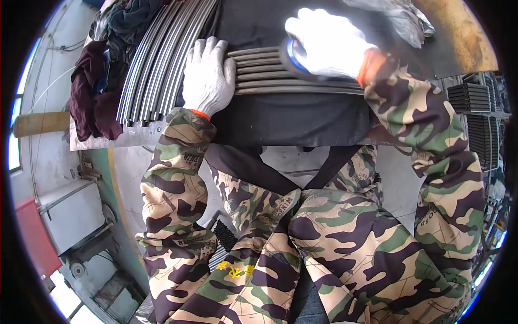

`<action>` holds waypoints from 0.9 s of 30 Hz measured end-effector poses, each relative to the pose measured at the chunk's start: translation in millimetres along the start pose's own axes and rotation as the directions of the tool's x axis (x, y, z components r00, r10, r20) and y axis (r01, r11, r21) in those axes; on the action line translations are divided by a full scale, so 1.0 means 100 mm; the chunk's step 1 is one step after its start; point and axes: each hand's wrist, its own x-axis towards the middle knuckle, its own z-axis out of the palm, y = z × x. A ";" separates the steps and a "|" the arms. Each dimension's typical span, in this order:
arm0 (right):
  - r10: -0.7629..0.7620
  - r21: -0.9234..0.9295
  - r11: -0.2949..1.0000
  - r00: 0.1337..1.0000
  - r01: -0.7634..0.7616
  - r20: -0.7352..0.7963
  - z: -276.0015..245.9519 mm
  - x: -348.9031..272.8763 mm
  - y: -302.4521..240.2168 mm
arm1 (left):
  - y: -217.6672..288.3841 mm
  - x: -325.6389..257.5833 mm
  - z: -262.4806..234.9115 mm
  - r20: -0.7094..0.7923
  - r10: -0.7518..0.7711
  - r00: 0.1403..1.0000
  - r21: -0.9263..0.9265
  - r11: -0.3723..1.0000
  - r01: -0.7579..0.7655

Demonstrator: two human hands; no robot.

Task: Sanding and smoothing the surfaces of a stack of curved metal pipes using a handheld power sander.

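A row of grey metal rods (258,70) lies crosswise on a dark cloth (302,121) over the table. My left hand (208,75), in a white glove, is flat beside the left ends of these rods, fingers stretched out and together, thumb close to the rod ends. Over the right part of the row, my right hand (329,46), also gloved, grips a round blue-and-dark disc-shaped thing (295,56). That disc is slightly blurred, and its exact kind cannot be made out. The glove and sleeve cover part of the rods beneath.
Left of my left hand lies a batch of shiny metal rods (162,59), running away from me. Dark and maroon cloths (94,92) are heaped at the table's left edge. Crumpled grey plastic (404,21) lies at the back right. Racks of stacked dark bars (475,102) stand to the right.
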 end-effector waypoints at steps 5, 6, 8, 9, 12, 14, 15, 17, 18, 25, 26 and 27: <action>-0.034 0.048 0.998 0.997 0.031 0.067 -0.08 0.05 -0.22 | 0.06 -0.01 -0.05 0.187 -0.100 0.977 -0.019 0.994 0.105; -0.006 0.041 0.999 0.995 0.002 0.099 -0.04 0.14 -0.20 | 0.06 -0.01 -0.05 0.177 -0.110 0.978 -0.018 0.993 0.114; 0.044 0.013 0.999 0.979 -0.048 0.199 -0.05 0.29 -0.13 | 0.08 0.00 0.00 0.167 -0.118 0.979 0.001 0.993 0.119; 0.047 0.004 0.999 0.978 -0.049 0.204 -0.07 0.27 -0.14 | 0.11 -0.01 0.03 0.163 -0.117 0.980 -0.009 0.993 0.120; 0.002 0.043 0.999 0.987 -0.009 0.164 -0.09 0.27 -0.27 | 0.08 -0.09 -0.10 0.147 -0.101 0.984 0.060 0.994 0.093; 0.018 0.038 0.999 0.981 -0.026 0.194 -0.09 0.36 -0.25 | 0.07 -0.07 -0.03 0.076 -0.068 0.995 0.066 0.996 0.063; 0.034 0.039 0.998 0.976 -0.043 0.216 -0.07 0.41 -0.22 | 0.07 -0.05 0.01 0.009 -0.032 0.999 0.083 0.996 0.031; 0.050 0.026 0.998 0.985 -0.055 0.163 -0.01 0.41 -0.21 | 0.09 -0.01 0.09 0.014 -0.046 0.999 0.096 0.994 0.045; 0.050 0.027 0.998 0.982 -0.055 0.180 -0.07 0.40 -0.25 | 0.07 0.02 0.12 -0.008 -0.041 0.999 0.108 0.993 0.041; 0.055 0.075 0.995 0.988 -0.067 0.146 -0.16 0.51 -0.23 | 0.04 -0.01 0.09 0.001 -0.063 0.998 0.135 0.989 0.062; 0.052 0.064 0.996 0.989 -0.062 0.142 -0.15 0.49 -0.19 | 0.07 -0.02 0.09 -0.002 -0.056 0.998 0.145 0.988 0.056; 0.049 0.054 0.997 0.989 -0.057 0.137 -0.15 0.47 -0.17 | 0.12 -0.04 0.08 -0.005 -0.050 0.999 0.155 0.987 0.050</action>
